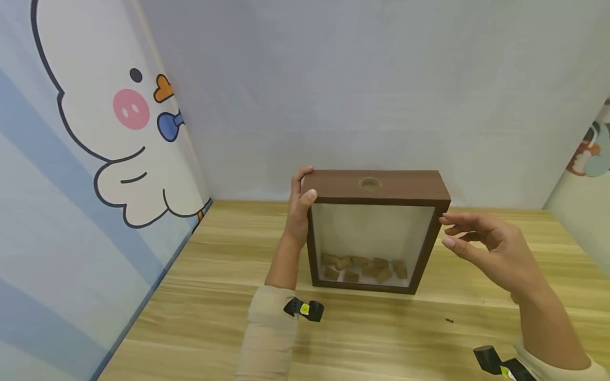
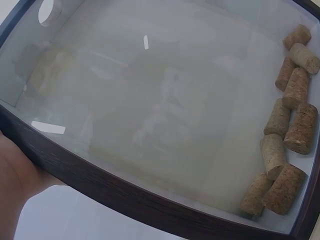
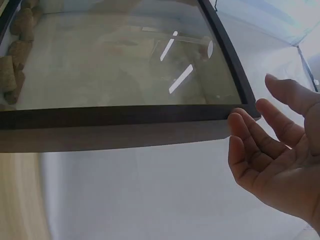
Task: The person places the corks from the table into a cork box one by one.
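A dark brown wooden shadow box (image 1: 376,185) with a glass front stands upright on the table, a round hole in its top. Several corks (image 1: 360,269) lie along its bottom behind the glass; in the left wrist view the corks (image 2: 295,127) show speckled tan sides. My left hand (image 1: 300,211) grips the box's upper left corner, thumb on the front edge and fingers behind. Beside the right edge is my right hand (image 1: 491,248), its fingers loosely bent and holding nothing. In the right wrist view, the right hand's fingertips (image 3: 236,114) are right at the frame's corner.
The wood-grain table (image 1: 229,317) runs back to a pale cloth wall (image 1: 381,90). A small dark bit (image 1: 449,320) lies on the table at the right front. A cartoon-printed curtain (image 1: 95,174) hangs on the left, another printed panel (image 1: 593,153) on the right.
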Action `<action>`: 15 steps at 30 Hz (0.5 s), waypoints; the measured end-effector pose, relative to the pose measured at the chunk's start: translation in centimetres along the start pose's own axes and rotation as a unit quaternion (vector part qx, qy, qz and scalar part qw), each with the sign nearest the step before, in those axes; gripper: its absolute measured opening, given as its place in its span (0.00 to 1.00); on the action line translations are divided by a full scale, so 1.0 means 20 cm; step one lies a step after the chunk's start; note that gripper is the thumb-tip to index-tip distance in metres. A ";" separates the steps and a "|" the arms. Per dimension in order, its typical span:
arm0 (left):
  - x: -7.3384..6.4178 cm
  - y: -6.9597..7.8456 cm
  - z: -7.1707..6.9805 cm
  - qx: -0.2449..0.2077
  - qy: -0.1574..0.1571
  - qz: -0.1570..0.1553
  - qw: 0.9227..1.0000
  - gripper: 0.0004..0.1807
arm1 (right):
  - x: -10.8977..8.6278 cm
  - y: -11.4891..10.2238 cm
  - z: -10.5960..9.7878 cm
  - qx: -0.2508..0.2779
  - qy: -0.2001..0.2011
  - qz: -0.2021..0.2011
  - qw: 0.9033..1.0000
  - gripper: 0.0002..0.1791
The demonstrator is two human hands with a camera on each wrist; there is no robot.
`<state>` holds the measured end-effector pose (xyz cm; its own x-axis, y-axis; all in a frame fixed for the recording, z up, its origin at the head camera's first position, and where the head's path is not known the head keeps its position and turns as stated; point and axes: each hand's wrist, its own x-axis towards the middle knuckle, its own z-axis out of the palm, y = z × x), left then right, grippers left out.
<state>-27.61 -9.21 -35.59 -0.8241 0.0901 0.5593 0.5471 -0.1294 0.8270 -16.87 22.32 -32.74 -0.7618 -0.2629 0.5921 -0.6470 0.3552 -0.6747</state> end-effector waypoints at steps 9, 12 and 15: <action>-0.01 0.01 0.01 -0.006 -0.005 -0.002 1.000 0.49 | -0.10 0.14 -0.04 0.011 -0.062 -0.012 0.998 0.23; 0.00 0.01 0.00 -0.007 -0.005 -0.002 1.000 0.49 | -0.12 0.19 -0.07 0.024 -0.078 -0.028 0.996 0.24; 0.00 0.01 0.00 -0.010 -0.005 0.002 1.000 0.48 | -0.16 0.23 -0.10 0.020 -0.090 -0.023 0.995 0.24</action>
<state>-27.52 -9.22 -35.53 -0.8206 0.0992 0.5629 0.5469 -0.1497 0.8237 -17.44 26.50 -36.89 -0.7226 -0.4359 0.5365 -0.6791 0.3033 -0.6684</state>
